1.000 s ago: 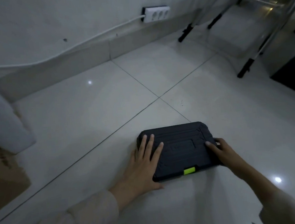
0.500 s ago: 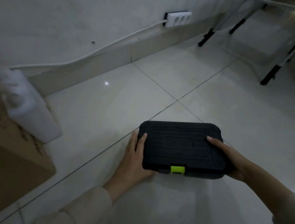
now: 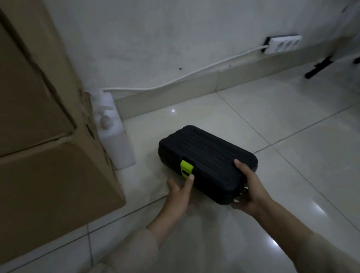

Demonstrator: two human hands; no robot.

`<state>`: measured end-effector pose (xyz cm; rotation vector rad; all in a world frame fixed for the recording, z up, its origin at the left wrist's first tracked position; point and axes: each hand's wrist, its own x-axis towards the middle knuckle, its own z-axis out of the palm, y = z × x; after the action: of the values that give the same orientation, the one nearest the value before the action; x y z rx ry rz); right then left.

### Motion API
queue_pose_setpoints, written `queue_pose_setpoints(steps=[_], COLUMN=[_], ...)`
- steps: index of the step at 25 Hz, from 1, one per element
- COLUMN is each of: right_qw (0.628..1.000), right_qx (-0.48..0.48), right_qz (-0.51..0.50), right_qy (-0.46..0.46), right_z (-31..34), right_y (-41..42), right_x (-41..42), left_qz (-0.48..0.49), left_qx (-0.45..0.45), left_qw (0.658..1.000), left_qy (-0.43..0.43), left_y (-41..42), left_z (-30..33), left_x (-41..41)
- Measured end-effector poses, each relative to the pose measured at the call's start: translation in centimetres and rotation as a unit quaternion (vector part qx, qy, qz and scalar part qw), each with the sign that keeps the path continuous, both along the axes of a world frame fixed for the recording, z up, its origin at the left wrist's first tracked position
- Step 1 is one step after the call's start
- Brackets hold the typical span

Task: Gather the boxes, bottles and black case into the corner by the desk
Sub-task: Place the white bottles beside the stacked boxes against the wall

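head view, both hands gripping black case (image 3: 206, 158)

The black case (image 3: 206, 160) is lying tilted just above the tiled floor, ribbed lid facing up, a lime-green latch (image 3: 186, 168) showing on its near-left side; whether its far end is touching the tiles cannot be told. A large brown cardboard box (image 3: 34, 130) is standing at the left. A white pump bottle (image 3: 111, 128) is sitting upright against the box's right side, near the case.
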<state>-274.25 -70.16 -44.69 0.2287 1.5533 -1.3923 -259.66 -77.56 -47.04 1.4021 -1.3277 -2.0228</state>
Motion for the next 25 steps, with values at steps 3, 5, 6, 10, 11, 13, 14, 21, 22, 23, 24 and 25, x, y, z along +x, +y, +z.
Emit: queue_pose_setpoints(steps=[3, 5, 6, 10, 11, 13, 14, 21, 22, 23, 24, 25], right_qw=[0.999, 0.997, 0.996, 0.982, 0.977, 0.969, 0.965, 0.949, 0.949, 0.95, 0.95, 0.953], right_qx=[-0.029, -0.057, -0.073, -0.143, -0.158, -0.166, -0.166, -0.141, -0.134, -0.127, -0.125, -0.118], right_qz=[0.014, 0.029, 0.03, 0.024, 0.026, 0.043, 0.058, 0.194, 0.206, 0.216, 0.222, 0.225], right_qy=[-0.008, -0.03, -0.04, -0.117, -0.141, -0.18, -0.194, -0.204, -0.197, -0.187, -0.179, -0.166], right_z=[-0.4, -1.0, -1.2, -1.7, -1.9, -1.9, -1.8, -0.3, -0.3, -0.4, -0.5, -0.6], right_y=[-5.7, -8.9, -10.2, -13.4, -13.9, -14.5, -14.7, -15.4, -15.2, -14.9, -14.6, -14.2], right_x=[1.9, 3.6, 4.4, 6.9, 7.1, 7.3, 7.3, 7.3, 7.2, 7.0, 6.9, 6.7], left_qz=[0.004, 0.065, 0.085, 0.054, 0.047, 0.042, 0.044, -0.101, -0.131, -0.157, -0.181, -0.2], left_qx=[-0.013, -0.028, -0.041, -0.165, -0.19, -0.227, -0.236, -0.345, -0.35, -0.359, -0.373, -0.38], left_qw=[0.999, 0.996, 0.994, 0.984, 0.98, 0.972, 0.967, 0.889, 0.873, 0.855, 0.833, 0.817], left_qy=[0.039, 0.049, 0.051, 0.034, 0.014, -0.045, -0.082, -0.284, -0.315, -0.341, -0.366, -0.384], left_y=[-1.6, -3.9, -5.1, -7.3, -7.3, -7.3, -7.4, -8.6, -8.7, -8.8, -8.7, -8.7], left_z=[0.3, 0.6, 0.6, 0.2, -0.3, -0.9, -1.0, -1.0, -1.1, -1.2, -1.2, -1.0], left_x=[-0.5, -0.1, 0.3, 2.2, 2.4, 2.9, 3.0, 3.4, 3.8, 4.1, 4.3, 4.3])
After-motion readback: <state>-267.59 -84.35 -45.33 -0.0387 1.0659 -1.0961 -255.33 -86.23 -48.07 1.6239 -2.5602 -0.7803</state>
